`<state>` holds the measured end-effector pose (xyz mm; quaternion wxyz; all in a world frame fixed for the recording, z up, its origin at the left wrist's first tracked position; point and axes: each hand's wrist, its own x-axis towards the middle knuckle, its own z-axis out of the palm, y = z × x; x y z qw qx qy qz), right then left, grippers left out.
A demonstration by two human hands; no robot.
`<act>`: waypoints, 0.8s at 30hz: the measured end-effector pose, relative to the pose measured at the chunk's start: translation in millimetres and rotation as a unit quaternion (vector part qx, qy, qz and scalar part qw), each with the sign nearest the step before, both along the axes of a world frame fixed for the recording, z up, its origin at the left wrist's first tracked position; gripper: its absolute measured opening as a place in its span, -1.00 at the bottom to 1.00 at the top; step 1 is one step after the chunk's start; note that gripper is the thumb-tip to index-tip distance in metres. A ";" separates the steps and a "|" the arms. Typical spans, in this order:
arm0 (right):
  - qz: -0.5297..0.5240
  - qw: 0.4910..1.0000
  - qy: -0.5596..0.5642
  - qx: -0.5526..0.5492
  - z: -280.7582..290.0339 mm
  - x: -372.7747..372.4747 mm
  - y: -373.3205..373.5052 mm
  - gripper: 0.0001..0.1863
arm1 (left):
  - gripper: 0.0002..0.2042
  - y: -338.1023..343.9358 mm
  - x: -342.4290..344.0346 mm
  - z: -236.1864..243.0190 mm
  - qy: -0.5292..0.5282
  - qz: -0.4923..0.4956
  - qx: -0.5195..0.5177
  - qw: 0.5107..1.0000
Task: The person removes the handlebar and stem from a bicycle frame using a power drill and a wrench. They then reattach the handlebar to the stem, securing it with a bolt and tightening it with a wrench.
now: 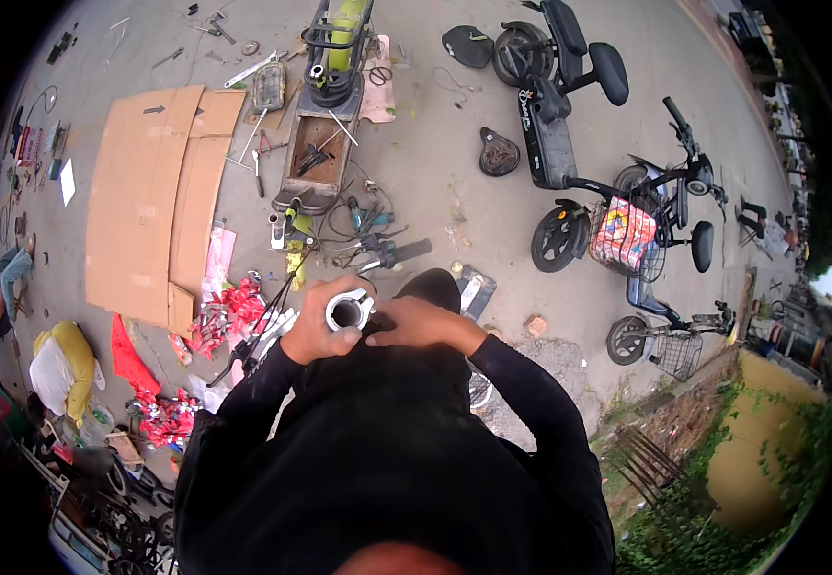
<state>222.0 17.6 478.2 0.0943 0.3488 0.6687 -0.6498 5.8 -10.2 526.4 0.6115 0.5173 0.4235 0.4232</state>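
A silver-white round metal fitting (362, 305), hollow with a dark opening, is held upright in front of my body. My left hand (312, 321) wraps around it, thumb at its lower rim. Close against its right side is my right hand (425, 324), its fingers curled in; what they grip, if anything, is hidden. Just beyond my hands lies a dark handlebar grip (406, 252) with tangled cables. Farther ahead stands a partly stripped electric scooter (291, 182) with an open compartment that holds dark parts.
Flattened cardboard (138, 211) covers the ground at left, near red and white wrappers (162, 417). Scattered tools, including red-handled pliers (260, 172), lie by the scooter. At right stand electric bikes (555, 144), a removed saddle (499, 151) and a brick piece (535, 326).
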 end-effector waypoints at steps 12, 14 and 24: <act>0.141 0.985 -0.077 0.054 -160.1 88.6 280.7 -0.62 | -0.52 95.1 84.6 -90.9 0.082 0.161 -0.008 0.984; 0.179 0.973 -0.121 0.084 -176.1 72.6 328.1 -0.61 | -0.41 111.0 98.0 -100.3 0.087 0.145 -0.129 0.977; 0.086 0.981 -0.176 0.005 -372.9 34.2 412.0 -0.54 | -0.41 163.0 142.6 -259.8 -0.038 0.247 -0.169 0.953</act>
